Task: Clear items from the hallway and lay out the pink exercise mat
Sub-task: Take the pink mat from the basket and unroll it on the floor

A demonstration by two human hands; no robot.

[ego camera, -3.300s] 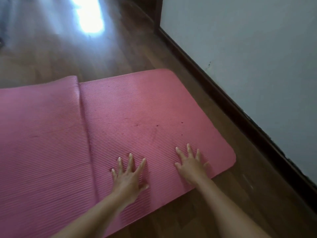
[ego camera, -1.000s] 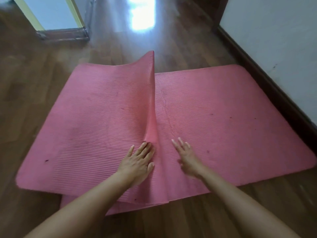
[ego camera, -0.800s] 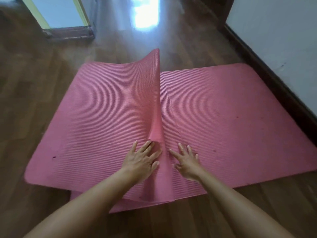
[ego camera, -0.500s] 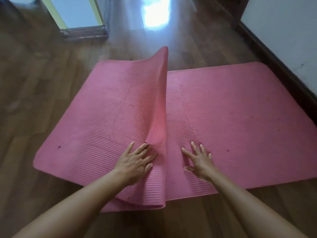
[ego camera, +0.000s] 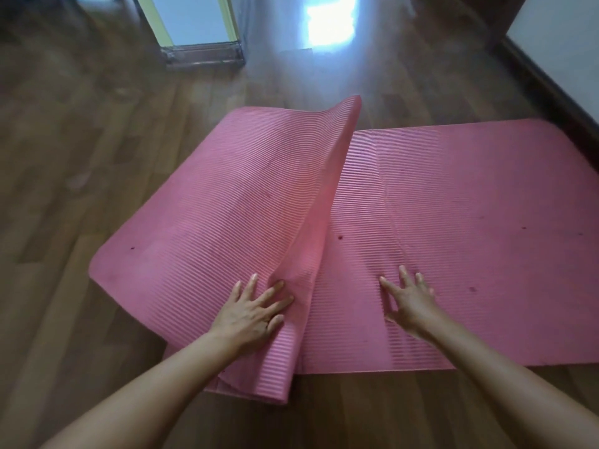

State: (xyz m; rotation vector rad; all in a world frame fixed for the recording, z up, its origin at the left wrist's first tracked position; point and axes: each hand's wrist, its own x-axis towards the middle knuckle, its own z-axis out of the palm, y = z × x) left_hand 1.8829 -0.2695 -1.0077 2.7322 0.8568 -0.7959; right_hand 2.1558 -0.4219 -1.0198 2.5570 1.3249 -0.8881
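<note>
Wooden floor (ego camera: 81, 189), unlabelled pink mat (ego camera: 470, 254), left hand (ego camera: 252, 312) and right hand (ego camera: 410, 298) flat, fingers spread.

The ribbed pink foam exercise mat (ego camera: 453, 228) in front of me lies on the wooden floor, its right half flat, its left half folded over with the fold ridge standing up.

- pink mat (ego camera: 453, 254) runs off the right edge, so its far end isn't visible
- the folded-over flap (ego camera: 246, 196) covers the layer underneath
- floor (ego camera: 81, 140) on the left is pretty blurry
- yellow-framed panel (ego camera: 194, 21) up top is cropped, can't tell what it is
</note>
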